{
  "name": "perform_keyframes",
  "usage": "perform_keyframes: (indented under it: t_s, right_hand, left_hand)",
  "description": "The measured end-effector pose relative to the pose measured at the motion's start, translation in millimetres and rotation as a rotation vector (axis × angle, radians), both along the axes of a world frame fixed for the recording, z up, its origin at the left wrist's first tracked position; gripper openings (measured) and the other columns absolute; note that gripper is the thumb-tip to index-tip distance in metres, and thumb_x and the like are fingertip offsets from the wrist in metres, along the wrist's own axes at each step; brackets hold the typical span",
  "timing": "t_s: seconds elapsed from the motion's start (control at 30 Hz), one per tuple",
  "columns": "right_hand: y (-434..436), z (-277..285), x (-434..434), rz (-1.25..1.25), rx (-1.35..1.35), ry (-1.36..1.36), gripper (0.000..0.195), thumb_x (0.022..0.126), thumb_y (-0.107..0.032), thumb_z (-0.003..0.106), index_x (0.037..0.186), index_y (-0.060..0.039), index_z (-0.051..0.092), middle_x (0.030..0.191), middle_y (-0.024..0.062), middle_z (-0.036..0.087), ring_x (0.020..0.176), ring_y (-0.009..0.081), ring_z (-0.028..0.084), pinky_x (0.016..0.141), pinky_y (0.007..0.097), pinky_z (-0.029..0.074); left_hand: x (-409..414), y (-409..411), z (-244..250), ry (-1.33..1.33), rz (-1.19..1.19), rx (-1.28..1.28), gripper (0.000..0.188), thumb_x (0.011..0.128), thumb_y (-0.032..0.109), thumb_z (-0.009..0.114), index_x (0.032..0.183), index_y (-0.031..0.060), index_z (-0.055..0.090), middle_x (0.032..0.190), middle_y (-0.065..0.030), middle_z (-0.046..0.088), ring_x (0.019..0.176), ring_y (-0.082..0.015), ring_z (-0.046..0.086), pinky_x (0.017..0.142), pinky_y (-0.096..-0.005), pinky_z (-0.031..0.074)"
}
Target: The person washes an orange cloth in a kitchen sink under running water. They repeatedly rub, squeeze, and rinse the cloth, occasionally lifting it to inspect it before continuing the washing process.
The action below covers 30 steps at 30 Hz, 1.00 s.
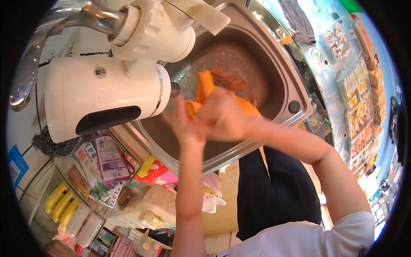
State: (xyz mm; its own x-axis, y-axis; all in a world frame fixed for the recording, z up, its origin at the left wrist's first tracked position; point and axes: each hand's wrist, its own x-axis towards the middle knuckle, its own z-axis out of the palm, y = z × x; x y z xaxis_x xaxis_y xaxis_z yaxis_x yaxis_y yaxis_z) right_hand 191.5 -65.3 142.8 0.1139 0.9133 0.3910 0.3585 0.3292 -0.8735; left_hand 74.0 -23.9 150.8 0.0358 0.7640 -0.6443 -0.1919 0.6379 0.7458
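Both hands meet over a stainless steel sink (273, 93), blurred by motion. My left hand (189, 125) is beside the dark spout of a white tap-mounted water heater (109, 93), against orange fabric. Clenched around part of that orange cloth with straps (206, 82) is my right hand (224, 114). The cloth hangs into the basin, where foamy water (224, 61) lies around its straps. Blur hides how the left fingers close.
A dark wire scourer (57, 144) hangs below the heater. Packets (112, 159) and yellow-handled items (61, 205) lie at lower left. Trays of packaged goods (356, 109) line the right. At the bottom left edge part of another hand shows (59, 249).
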Motion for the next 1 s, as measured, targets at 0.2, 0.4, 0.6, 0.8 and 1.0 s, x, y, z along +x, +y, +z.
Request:
perform_keyframes:
  t_s: [0.2,0.4,0.6,0.8,1.0]
  right_hand:
    - [-6,-37,-40,-0.326,-0.054,-0.075,0.027,0.069,-0.016,0.065,0.046,-0.0106,0.051,0.046,0.0104,0.045,0.041,0.029,0.047,0.042,0.0377,0.036]
    - [20,-66,-13,-0.524,-0.323,0.002,0.026,0.068,-0.015,0.065,0.045,-0.0118,0.053,0.045,0.0106,0.048,0.041,0.0313,0.049,0.043,0.0401,0.039]
    - [0,-33,-35,-0.357,-0.234,0.03,0.032,0.079,-0.02,0.06,0.05,-0.0067,0.054,0.048,0.0157,0.048,0.044,0.035,0.049,0.045,0.0418,0.039]
    - [23,-34,20,0.006,-0.949,0.793,0.055,0.093,-0.045,0.048,0.063,0.0001,0.058,0.054,-0.0009,0.049,0.05,0.0099,0.047,0.047,0.0297,0.039]
    - [15,-12,18,0.112,-0.753,0.685,0.058,0.094,-0.048,0.045,0.065,0.0006,0.055,0.061,-0.0017,0.05,0.057,0.0075,0.044,0.052,0.0247,0.038]
  left_hand:
    - [22,-15,-6,-0.161,0.068,-0.245,0.029,0.096,0.035,0.043,0.094,0.0094,0.057,0.087,-0.0016,0.057,0.08,-0.0113,0.057,0.07,-0.029,0.049]
    - [25,-26,-23,-0.436,-0.007,-0.288,0.035,0.097,0.038,0.037,0.103,0.0087,0.056,0.097,-0.0046,0.059,0.09,-0.0134,0.059,0.078,-0.0304,0.049]
    - [-13,-31,-47,-0.376,-0.088,-0.233,0.037,0.096,0.035,0.039,0.119,0.0088,0.051,0.116,-0.0047,0.056,0.104,-0.0196,0.057,0.097,-0.0369,0.04]
    - [-33,-14,4,-0.147,-0.096,-0.299,0.038,0.097,0.036,0.041,0.114,0.0045,0.053,0.107,-0.0067,0.06,0.094,-0.0187,0.058,0.086,-0.0338,0.044]
    - [-33,12,13,0.32,-0.852,0.424,0.031,0.092,0.032,0.054,0.104,0.0035,0.057,0.095,-0.0026,0.061,0.084,-0.013,0.055,0.079,-0.0273,0.041]
